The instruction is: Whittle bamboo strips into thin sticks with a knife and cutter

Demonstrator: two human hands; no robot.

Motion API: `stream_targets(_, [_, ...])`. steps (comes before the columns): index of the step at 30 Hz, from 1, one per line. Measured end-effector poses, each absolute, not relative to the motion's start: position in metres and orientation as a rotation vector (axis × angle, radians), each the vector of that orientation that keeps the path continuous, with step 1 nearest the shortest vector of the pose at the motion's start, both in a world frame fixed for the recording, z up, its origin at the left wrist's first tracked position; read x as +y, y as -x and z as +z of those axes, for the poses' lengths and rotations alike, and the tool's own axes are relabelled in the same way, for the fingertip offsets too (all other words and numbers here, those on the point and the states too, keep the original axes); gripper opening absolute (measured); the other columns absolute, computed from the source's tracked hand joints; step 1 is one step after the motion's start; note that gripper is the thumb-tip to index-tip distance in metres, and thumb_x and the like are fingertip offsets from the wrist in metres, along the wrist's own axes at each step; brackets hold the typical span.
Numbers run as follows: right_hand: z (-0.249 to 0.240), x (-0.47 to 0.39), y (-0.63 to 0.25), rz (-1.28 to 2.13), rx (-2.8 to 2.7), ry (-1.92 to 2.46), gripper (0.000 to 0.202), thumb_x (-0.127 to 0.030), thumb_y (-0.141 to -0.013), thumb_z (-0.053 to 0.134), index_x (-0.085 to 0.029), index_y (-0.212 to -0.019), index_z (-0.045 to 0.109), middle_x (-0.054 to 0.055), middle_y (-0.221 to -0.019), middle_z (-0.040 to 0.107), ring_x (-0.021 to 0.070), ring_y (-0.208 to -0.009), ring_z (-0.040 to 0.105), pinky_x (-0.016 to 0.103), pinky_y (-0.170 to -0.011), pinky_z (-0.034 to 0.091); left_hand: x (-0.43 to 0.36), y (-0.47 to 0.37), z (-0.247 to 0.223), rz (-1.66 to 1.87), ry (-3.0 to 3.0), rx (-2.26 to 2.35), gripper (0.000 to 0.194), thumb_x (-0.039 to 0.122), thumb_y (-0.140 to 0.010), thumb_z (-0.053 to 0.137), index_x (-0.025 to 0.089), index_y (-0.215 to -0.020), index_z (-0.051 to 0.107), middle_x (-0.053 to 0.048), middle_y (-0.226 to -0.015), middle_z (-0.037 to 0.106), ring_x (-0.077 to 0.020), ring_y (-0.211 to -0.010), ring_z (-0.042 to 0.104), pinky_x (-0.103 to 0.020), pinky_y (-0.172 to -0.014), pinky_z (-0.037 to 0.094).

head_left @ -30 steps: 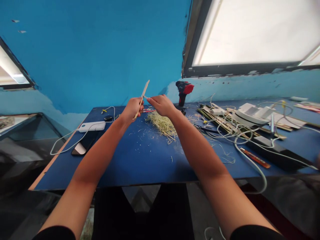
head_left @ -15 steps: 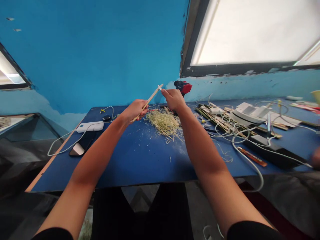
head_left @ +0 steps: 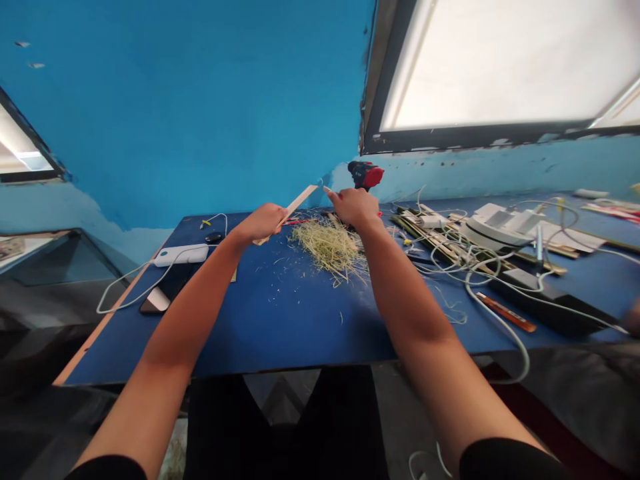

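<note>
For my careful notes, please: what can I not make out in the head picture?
Head view:
What, if anything, the right hand grips: hidden by that hand.
Middle of the strip: covered by the left hand.
Yellow piece: mostly behind the left forearm.
Brownish shape: blurred, cut off by the right edge.

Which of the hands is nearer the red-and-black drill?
Right. The right hand sits just in front of the drill, hiding its lower part; the left hand is farther off to the left, gripping a pale strip.
</note>
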State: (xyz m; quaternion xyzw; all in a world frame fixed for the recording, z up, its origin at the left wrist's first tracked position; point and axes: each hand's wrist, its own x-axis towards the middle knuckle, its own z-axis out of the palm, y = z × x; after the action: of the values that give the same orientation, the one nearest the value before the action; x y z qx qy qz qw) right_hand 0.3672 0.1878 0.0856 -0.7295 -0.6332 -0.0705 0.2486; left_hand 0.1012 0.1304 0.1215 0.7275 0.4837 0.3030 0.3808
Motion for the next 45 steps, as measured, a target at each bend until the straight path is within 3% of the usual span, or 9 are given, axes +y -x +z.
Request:
stream_targets(4, [0.086,0.187,-0.369,-0.129,-1.690,1.894,0.065,-0.063,-0.110,0.037,-0.017,-0.106,0.081,0.022,-0.109,0.079,0.0336,-0.096,0.070,0.037,-0.069,0.034,0.136,-0.102,0.119,0.979,-1.854,1.257,0.045,0.019,-0.109,0.050,0.020,-0.065,0.060,-0.003,-0.054,0.060,-0.0098,-0.036,0.050,-0.022,-0.040,0.034])
stream_targets(8, [0.090,0.178,-0.345,-0.229,-1.766,1.619,0.056,-0.059,-0.111,0.035,-0.022,-0.094,0.073,0.015,-0.094,0.076,0.0284,-0.087,0.064,0.037,-0.068,0.027,0.144,-0.105,0.111,1.055,-1.773,1.149,0.022,0.017,-0.105,0.058,0.021,-0.083,0.060,-0.004,-0.078,0.074,-0.0101,-0.047,0.062,-0.022,-0.046,0.042])
stream_targets(15, [0.094,0.162,-0.312,-0.254,-1.911,1.406,0.045,-0.059,-0.109,0.042,-0.024,-0.087,0.061,0.009,-0.082,0.069,0.0242,-0.077,0.059,0.037,-0.069,0.024,0.148,-0.107,0.104,1.186,-1.711,1.171,0.015,0.013,-0.104,0.052,0.023,-0.093,0.056,0.000,-0.082,0.068,-0.0101,-0.053,0.063,-0.023,-0.048,0.043])
stream_targets(22, [0.090,0.157,-0.300,-0.317,-2.020,1.395,0.050,-0.058,-0.112,0.033,-0.023,-0.089,0.061,0.009,-0.084,0.071,0.0229,-0.074,0.055,0.037,-0.067,0.021,0.142,-0.114,0.107,1.297,-1.678,1.142,0.014,0.012,-0.096,0.060,0.022,-0.086,0.059,0.002,-0.074,0.063,-0.0086,-0.054,0.050,-0.022,-0.051,0.036])
stream_targets(25, [0.087,0.157,-0.291,-0.327,-2.060,1.392,0.048,-0.055,-0.113,0.033,-0.023,-0.094,0.064,0.009,-0.088,0.073,0.0231,-0.075,0.056,0.037,-0.067,0.020,0.139,-0.115,0.108,1.357,-1.640,1.129,0.005,0.021,-0.093,0.069,0.021,-0.091,0.065,0.002,-0.073,0.061,-0.0100,-0.061,0.050,-0.021,-0.055,0.037])
stream_targets(33, [0.082,0.155,-0.283,-0.376,-2.104,1.475,0.050,-0.052,-0.114,0.032,-0.020,-0.106,0.069,0.011,-0.096,0.077,0.0239,-0.078,0.060,0.037,-0.067,0.017,0.154,-0.108,0.097,1.433,-1.879,1.126,0.013,0.027,-0.089,0.071,0.020,-0.080,0.066,0.003,-0.065,0.053,-0.0115,-0.062,0.046,-0.024,-0.057,0.036])
stream_targets(39, [0.080,0.154,-0.284,-0.433,-2.102,1.588,0.052,-0.052,-0.115,0.030,-0.018,-0.114,0.070,0.013,-0.103,0.080,0.0253,-0.082,0.065,0.037,-0.066,0.016,0.171,-0.106,0.086,1.463,-1.934,1.093,0.010,0.026,-0.083,0.073,0.016,-0.083,0.075,0.001,-0.069,0.064,-0.0124,-0.064,0.051,-0.026,-0.060,0.037])
stream_targets(45, [0.081,0.154,-0.286,-0.441,-2.049,1.661,0.055,-0.052,-0.116,0.029,-0.018,-0.117,0.072,0.014,-0.107,0.082,0.0258,-0.082,0.067,0.038,-0.066,0.016,0.172,-0.103,0.083,1.432,-1.954,1.226,0.024,0.036,-0.088,0.070,0.018,-0.074,0.075,-0.001,-0.065,0.067,-0.0132,-0.060,0.050,-0.029,-0.060,0.035])
